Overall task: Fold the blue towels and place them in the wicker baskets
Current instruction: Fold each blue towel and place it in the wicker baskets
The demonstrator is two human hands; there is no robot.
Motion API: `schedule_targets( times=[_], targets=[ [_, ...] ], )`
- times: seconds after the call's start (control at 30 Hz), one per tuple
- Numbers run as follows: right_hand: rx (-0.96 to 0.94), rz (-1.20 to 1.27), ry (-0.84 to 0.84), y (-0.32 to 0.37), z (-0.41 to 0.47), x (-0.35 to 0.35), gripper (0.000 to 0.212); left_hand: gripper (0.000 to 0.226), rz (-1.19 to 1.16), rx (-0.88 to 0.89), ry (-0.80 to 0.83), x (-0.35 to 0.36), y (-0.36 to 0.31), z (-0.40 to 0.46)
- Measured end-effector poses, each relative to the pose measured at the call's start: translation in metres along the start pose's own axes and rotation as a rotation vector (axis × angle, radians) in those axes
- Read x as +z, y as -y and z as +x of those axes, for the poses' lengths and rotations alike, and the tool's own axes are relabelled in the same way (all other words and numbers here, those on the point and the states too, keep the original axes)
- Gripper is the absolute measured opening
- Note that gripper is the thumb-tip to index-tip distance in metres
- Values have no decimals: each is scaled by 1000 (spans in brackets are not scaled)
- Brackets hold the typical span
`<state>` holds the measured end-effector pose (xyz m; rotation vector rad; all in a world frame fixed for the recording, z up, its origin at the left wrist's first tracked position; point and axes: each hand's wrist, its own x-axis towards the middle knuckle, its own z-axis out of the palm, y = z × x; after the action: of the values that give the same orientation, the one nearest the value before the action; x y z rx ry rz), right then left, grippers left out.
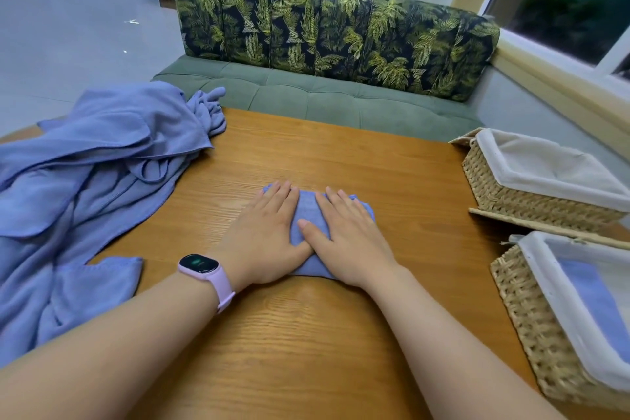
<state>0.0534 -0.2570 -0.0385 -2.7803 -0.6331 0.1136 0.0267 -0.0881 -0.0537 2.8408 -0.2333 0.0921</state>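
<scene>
both hands, left hand (264, 235) and right hand (344, 235), are lying flat, fingers spread, pressing the folded blue towel (308, 215) mid-table | it's looking soft, light, floppy | probably needs pinching at both short ends so it's not unfolding | near basket (531, 334) waiting

Single head-worn wide-angle view, looking forward and down from close above the wooden table (341, 153), near edge at bottom, green sofa (324, 102) across the far side, wicker baskets (511, 191) at right (edges visibly bowed by the lens).
</scene>
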Motion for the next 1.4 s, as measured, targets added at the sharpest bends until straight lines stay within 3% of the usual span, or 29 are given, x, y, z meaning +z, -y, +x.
schedule_targets(
  times=[0.3, 0.47, 0.63, 0.73, 0.83, 0.9, 0.97, 1.03, 1.13, 1.3, 1.4],
  targets=[
    [12, -13, 15, 10, -26, 3, 75, 100, 36, 16, -11, 0, -6, -23],
    [15, 1, -2, 16, -46, 6, 74, 86, 19, 25, -5, -1, -13, -46],
    [41, 61, 24, 20, -60, 2, 69, 98, 50, 72, 21, -6, -16, -57],
    [63, -25, 112, 15, -55, -24, 55, 91, 216, 201, 112, -26, -2, -46],
    [59, -165, 163, 13, -64, -51, 45, 96, 503, 301, 55, -51, 15, -37],
    [97, -117, 156, 14, -79, -54, 38, 96, 581, 273, -8, -60, 16, -41],
    [140, -34, 136, 14, -93, -47, 37, 78, 594, 177, -22, -64, 9, -47],
    [159, 4, 85, 15, -101, -40, 44, 62, 396, -44, 27, -66, 2, -55],
    [179, 18, 10, 22, -109, -29, 50, 57, 101, -286, 19, -54, -3, -72],
    [193, -42, -35, 25, -119, -25, 50, 59, 14, -400, 31, -47, -4, -93],
    [8, -147, -190, 27, -127, -23, 49, 52, -165, -473, 70, -46, -1, -100]
  ],
)
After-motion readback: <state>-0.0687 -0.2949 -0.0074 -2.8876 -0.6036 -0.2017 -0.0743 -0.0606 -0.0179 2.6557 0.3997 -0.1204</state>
